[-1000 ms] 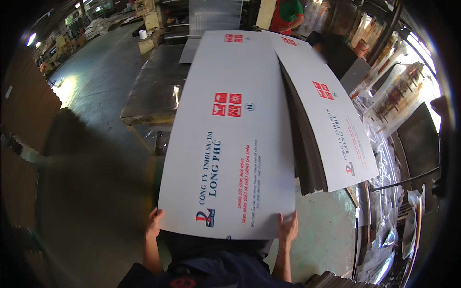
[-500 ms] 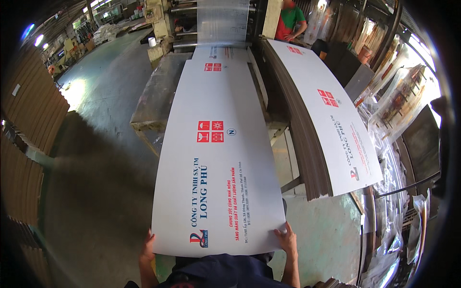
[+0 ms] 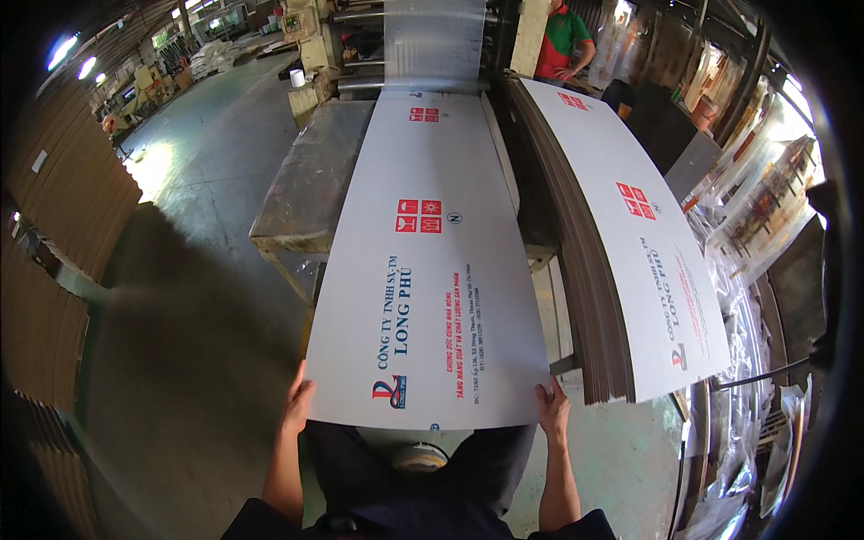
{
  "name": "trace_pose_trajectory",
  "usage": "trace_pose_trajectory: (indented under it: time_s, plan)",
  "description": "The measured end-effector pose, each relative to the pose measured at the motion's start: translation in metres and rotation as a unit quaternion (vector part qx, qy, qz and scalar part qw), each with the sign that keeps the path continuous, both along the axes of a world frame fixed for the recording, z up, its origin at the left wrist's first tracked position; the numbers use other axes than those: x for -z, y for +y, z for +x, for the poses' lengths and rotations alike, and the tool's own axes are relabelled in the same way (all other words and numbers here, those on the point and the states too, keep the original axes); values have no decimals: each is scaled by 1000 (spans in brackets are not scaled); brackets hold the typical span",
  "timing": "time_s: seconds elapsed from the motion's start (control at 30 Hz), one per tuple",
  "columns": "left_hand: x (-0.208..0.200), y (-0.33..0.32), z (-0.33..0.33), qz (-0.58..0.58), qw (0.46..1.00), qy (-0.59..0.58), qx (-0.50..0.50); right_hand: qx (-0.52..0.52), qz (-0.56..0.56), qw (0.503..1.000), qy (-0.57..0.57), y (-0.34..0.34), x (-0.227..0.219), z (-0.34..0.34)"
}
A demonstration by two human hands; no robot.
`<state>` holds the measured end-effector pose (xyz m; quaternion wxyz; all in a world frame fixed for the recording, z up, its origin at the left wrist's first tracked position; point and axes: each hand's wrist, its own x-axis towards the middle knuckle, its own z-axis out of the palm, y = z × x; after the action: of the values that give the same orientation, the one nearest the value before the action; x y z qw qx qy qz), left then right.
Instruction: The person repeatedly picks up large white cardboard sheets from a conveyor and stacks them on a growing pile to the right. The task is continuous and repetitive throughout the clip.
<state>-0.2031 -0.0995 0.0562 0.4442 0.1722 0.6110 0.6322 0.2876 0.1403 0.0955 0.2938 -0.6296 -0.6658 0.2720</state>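
A long white printed cardboard sheet [image 3: 432,315], marked with red symbols and blue and red lettering, stretches from in front of me to the rollers [image 3: 360,83] of a machine. Its far end reaches under a hanging clear plastic film [image 3: 434,45]. My left hand [image 3: 298,403] grips the sheet's left edge close to the near corner. On the opposite edge, my right hand [image 3: 553,407] grips near the other corner, thumb on top. The fingers beneath the sheet are partly hidden.
A tall stack of similar printed sheets [image 3: 621,216] stands to the right. A metal table [image 3: 310,180] lies under the sheet's left side. Brown cardboard piles [image 3: 63,180] line the far left. Another person [image 3: 565,45] stands beyond the stack, near plastic-wrapped material [image 3: 756,216].
The sheet has moved away from me, further toward the rollers. Both my hands have gone forward with it, still at its near corners, and more of my forearms shows.
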Motion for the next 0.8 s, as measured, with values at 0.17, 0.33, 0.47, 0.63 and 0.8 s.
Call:
trace_pose_trajectory:
  time_s: [0.17, 0.33, 0.47, 0.63, 0.8]
  plan:
    - [11, 66, -25, 15, 1000, 6, -7, 29, -23, 992, 117, 69, 30, -41]
    - [34, 125, -58, 26, 1000, -16, -4, 23, -9, 996, 85, 127, 54, -66]
    - [40, 172, -82, 10, 1000, 0, -20, 35, -13, 989, 142, 173, 65, -90]
    - [39, 226, -107, -14, 965, 12, -261, 23, 37, 993, -106, 219, 10, -132]
    - [61, 197, -129, -27, 930, -146, -336, -125, 336, 925, -126, 241, -131, -40]
